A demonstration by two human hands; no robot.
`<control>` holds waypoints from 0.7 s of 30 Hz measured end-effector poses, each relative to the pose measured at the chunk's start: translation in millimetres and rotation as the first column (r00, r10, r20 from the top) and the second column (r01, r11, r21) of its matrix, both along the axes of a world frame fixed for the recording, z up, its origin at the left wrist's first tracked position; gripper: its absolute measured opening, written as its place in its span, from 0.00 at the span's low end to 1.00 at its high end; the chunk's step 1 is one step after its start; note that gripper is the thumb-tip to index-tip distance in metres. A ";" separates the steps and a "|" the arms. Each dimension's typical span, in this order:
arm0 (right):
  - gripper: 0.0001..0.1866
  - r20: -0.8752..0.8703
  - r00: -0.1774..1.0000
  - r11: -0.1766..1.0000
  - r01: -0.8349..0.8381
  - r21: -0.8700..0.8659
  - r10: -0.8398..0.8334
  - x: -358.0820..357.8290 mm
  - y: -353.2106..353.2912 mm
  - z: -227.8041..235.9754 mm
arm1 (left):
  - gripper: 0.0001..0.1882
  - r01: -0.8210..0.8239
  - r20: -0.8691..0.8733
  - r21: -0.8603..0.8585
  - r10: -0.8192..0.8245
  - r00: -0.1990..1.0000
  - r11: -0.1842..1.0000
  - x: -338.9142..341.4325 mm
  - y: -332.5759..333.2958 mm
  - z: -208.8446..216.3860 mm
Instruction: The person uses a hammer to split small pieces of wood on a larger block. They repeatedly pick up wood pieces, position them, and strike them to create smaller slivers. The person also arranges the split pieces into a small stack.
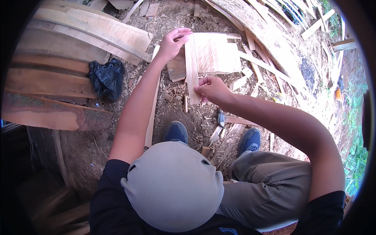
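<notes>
A thin, flat wooden strip [192, 70] lies lengthwise before me, with its near end jutting toward my feet. My left hand [175, 42] has its thumb and fingers closed at the far end of the strip. Near the other end, my right hand [214, 91] pinches the strip's right edge between thumb and fingers. Under and beside the strip sits a wide pale wooden board [213, 53], resting on other wood low on the ground. A hammer [221, 119] with a wooden handle lies between my right forearm and my shoes.
Several long planks [51, 80] are stacked on the left, with a black plastic bag [106, 79] against their ends. Wood shavings and offcuts cover the dirt floor. A long pale timber [270, 35] runs along the right, with loose slats [319, 24] beyond it.
</notes>
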State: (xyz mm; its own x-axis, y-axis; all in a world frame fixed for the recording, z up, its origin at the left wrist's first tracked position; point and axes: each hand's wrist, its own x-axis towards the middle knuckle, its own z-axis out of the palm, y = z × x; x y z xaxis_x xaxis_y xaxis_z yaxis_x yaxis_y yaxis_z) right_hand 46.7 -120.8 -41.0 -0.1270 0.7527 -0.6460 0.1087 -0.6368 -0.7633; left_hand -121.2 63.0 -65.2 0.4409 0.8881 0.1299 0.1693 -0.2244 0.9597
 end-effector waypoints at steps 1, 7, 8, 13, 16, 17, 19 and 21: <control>0.10 0.025 1.000 1.000 0.009 0.005 -0.009 0.0 -0.2 0.3 | 0.18 -0.002 0.001 -0.003 0.002 1.000 1.000 0.0 0.2 -0.5; 0.17 0.276 0.959 0.966 -0.011 0.258 -0.063 -3.6 -9.9 10.4 | 0.17 -0.001 -0.006 0.012 0.001 1.000 1.000 -1.1 -0.8 0.9; 0.19 0.295 0.953 0.958 -0.019 0.285 -0.069 -4.1 -11.7 13.3 | 0.17 -0.002 -0.004 0.016 0.002 1.000 1.000 -1.3 -0.3 0.5; 0.18 0.048 0.977 0.978 0.204 0.046 -0.206 -11.8 -4.4 13.3 | 0.17 -0.024 -0.024 0.023 0.025 0.999 0.999 0.3 -0.3 -0.7; 0.17 -0.117 0.950 0.957 0.290 -0.025 -0.291 -11.8 3.7 9.4 | 0.17 -0.023 -0.025 -0.002 0.023 0.999 1.000 2.0 -0.3 0.5; 0.17 -0.131 0.945 0.953 0.301 -0.017 -0.301 -13.5 7.7 6.3 | 0.17 -0.025 -0.023 0.011 0.025 0.999 1.000 1.6 0.2 -0.7; 0.17 -0.152 0.935 0.947 0.320 -0.017 -0.319 -14.1 9.3 0.7 | 0.17 -0.028 -0.019 0.038 0.028 0.999 0.999 2.9 1.7 -3.0; 0.18 -0.170 0.927 0.942 0.332 -0.034 -0.333 -16.7 8.7 1.0 | 0.17 -0.021 -0.015 0.049 0.022 1.000 0.999 0.2 2.3 -5.3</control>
State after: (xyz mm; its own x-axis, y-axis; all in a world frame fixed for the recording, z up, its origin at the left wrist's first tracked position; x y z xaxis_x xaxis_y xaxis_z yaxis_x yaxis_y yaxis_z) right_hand 30.0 -112.1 -40.0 0.0218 0.7675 -0.6407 -0.2417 -0.6178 -0.7483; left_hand -121.0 65.3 -70.4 0.4240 0.8902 0.1668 0.1896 -0.2673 0.9448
